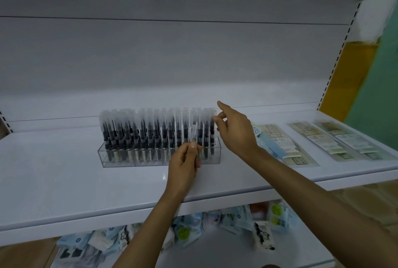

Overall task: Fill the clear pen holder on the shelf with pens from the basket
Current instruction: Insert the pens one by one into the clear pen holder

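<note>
The pen holder (133, 161) sits in the middle of the white shelf (64, 181), and from where I stand it looks close to full: rows of dark pens (150, 129) with frosted caps stand upright in it from end to end. Any room left seems to be near the right end, though the caps crowd together and I cannot pick out an open slot.

One more pen (193, 134) is held upright just in front of the holder's right part. The left hand (183, 166) grips its lower end, fingers curled round the barrel, cap pointing up. The right hand (234, 129) is at the holder's right end. Its forefinger is stretched out and the other fingers are loosely bent, with one fingertip against the cap of the last pen. It does not seem to be gripping anything.

To do this step well, I would say the right hand should nudge the end pens aside and steady them so a gap shows. The left hand can then bring the pen over the caps and lower it straight down, tip first. Coming in at a slant would likely snag the neighbouring caps and tip a row over. The clear walls make it easy to check that the pen has reached the bottom.

Flat printed packets (277, 145) lie well to the right on the same shelf, and more packets (237, 220) are heaped on the shelf below. The basket is not in sight.
</note>
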`<state>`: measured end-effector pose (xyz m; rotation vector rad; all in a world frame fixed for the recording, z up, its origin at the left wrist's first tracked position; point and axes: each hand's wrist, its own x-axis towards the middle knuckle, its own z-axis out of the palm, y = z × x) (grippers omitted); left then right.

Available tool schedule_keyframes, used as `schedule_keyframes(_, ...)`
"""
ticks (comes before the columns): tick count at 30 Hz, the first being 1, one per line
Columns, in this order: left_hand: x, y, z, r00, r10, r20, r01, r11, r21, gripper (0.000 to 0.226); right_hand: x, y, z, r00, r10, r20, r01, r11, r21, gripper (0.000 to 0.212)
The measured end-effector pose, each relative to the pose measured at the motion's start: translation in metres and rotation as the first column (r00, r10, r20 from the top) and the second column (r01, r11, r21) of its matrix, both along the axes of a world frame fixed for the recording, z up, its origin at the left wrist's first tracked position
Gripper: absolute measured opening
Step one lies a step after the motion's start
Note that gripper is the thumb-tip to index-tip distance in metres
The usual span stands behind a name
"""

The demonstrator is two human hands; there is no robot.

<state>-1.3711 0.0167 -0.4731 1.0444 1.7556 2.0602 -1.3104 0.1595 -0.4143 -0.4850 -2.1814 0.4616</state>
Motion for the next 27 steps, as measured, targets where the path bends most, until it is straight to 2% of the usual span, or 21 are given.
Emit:
schedule_keyframes(8,0.001,-0.001,-0.001,1.0,-0.009,-0.001,0.009,1.0,0.003,0.032,0.005,0.002,-0.003,0.998,0.012,-0.065,-0.013,1.0,-0.011,0.037)
schedule_keyframes(13,0.0,0.0,-0.003,0.998,-0.031,-0.061,0.03,0.999,-0.017,0.037,0.018,-0.017,-0.008,0.964,0.002,-0.265,-0.053,0.981,-0.189,0.027)
schedule_keyframes(19,-0.001,0.003,-0.006,0.974,-0.09,-0.209,0.07,0.993,-0.1,0.034,0.023,-0.042,-0.025,0.976,0.174,-0.132,-0.215,0.876,-0.432,0.012)
schedule_keyframes(21,-0.002,0.003,-0.007,0.972,-0.096,-0.214,0.072,0.99,-0.118,0.03,0.022,-0.044,-0.026,0.966,0.214,-0.146,-0.258,0.813,-0.522,0.005)
schedule_keyframes(27,-0.001,0.002,-0.008,0.961,-0.11,-0.254,0.067,0.983,-0.172,0.014,0.026,-0.039,-0.018,0.957,0.18,-0.228,-0.288,0.682,-0.672,0.01)
